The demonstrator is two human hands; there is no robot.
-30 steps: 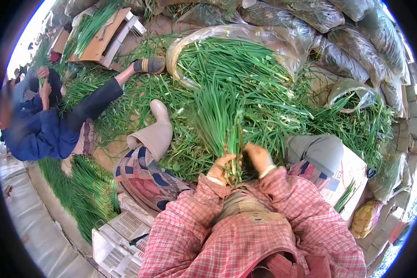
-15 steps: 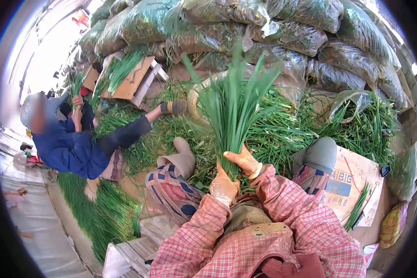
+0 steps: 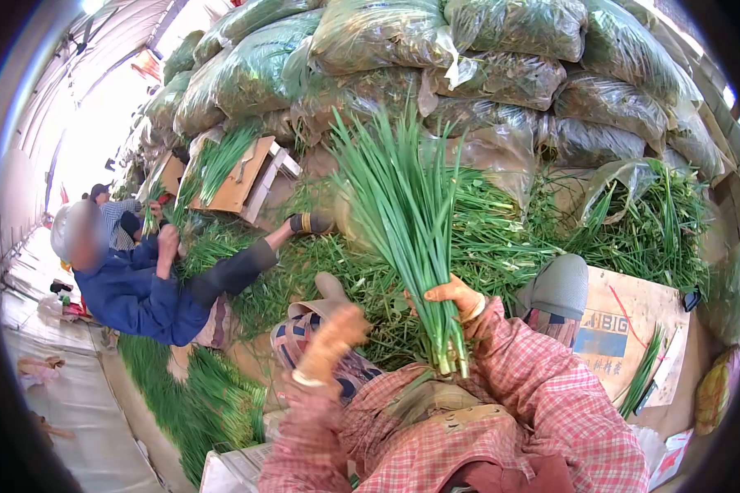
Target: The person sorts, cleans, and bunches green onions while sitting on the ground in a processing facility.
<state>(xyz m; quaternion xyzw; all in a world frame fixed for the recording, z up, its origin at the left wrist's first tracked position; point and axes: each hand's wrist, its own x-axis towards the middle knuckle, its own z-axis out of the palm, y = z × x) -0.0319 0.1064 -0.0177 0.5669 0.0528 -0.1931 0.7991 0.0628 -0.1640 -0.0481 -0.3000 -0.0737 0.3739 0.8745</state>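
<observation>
My right hand [image 3: 459, 297], in an orange-tan glove, is closed around a bunch of garlic chives [image 3: 403, 205]. The long green leaves fan upward and away from me, while the pale cut ends point down toward my lap. Off to the left of the bunch, my left hand [image 3: 333, 341], gloved alike, is apart from the chives and smeared by motion above my left knee. Loose chives and trimmings [image 3: 501, 222] cover the ground in front of my knees.
At left a person in a blue jacket [image 3: 140, 296] sits with one leg stretched out. Sorted chives [image 3: 197, 403] lie below them. A flattened cardboard piece [image 3: 621, 329] is at my right, holding a few chives [image 3: 643, 374]. Filled plastic sacks [image 3: 378, 41] are stacked behind; a tilted board [image 3: 237, 172] stands far left.
My left hand has let go of the chives and swung left. My right hand keeps the bunch, whose cut ends now show lower. The view has shifted slightly.
</observation>
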